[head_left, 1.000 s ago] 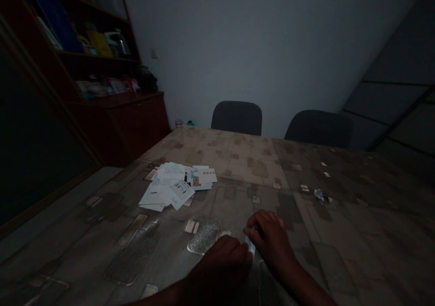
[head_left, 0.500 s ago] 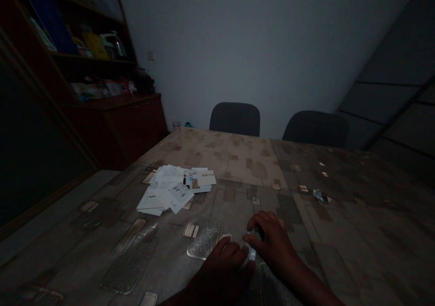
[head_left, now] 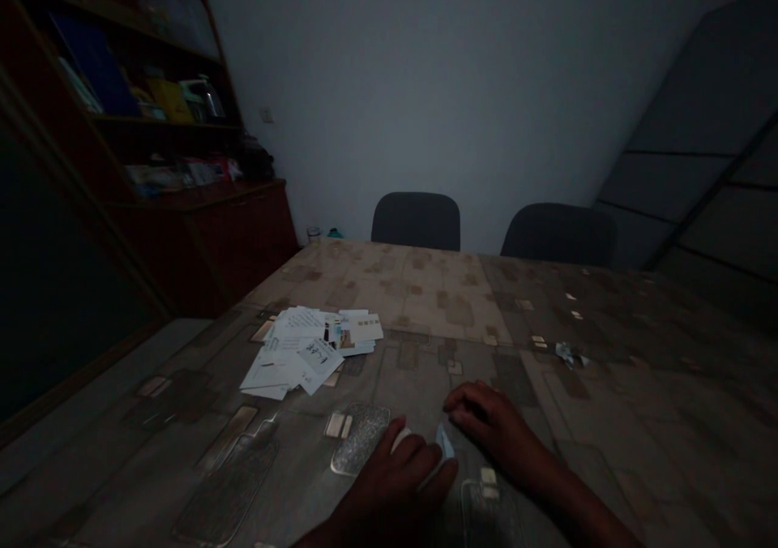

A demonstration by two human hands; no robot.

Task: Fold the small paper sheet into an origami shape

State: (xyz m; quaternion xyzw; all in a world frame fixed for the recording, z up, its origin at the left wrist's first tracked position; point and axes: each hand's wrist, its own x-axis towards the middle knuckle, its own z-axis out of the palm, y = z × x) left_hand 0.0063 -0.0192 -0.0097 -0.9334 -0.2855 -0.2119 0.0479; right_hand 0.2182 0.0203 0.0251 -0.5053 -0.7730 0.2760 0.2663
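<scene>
My left hand (head_left: 404, 471) is closed on a small folded piece of white paper (head_left: 446, 443) just above the patterned tabletop. One pointed corner of the paper sticks up past the fingers, and a pale edge shows between thumb and index finger. The rest lies hidden under the hand. Just right of the paper and apart from it, my right hand (head_left: 489, 418) has curled fingers, with thumb and index tips close together and nothing seen between them. Farther off to the left lies a loose pile of printed and handwritten paper cards (head_left: 297, 349).
A crumpled scrap (head_left: 570, 355) lies to the right on the patterned tablecloth (head_left: 425, 288). Two dark chairs (head_left: 416, 220) stand at the table's far side. A red-brown cabinet (head_left: 237, 224) with loaded shelves is at the left. The room is dim.
My right hand has come away from the paper, and its thumb and index tips have drawn closer together. More of the paper's pointed corner shows. My left hand keeps its hold.
</scene>
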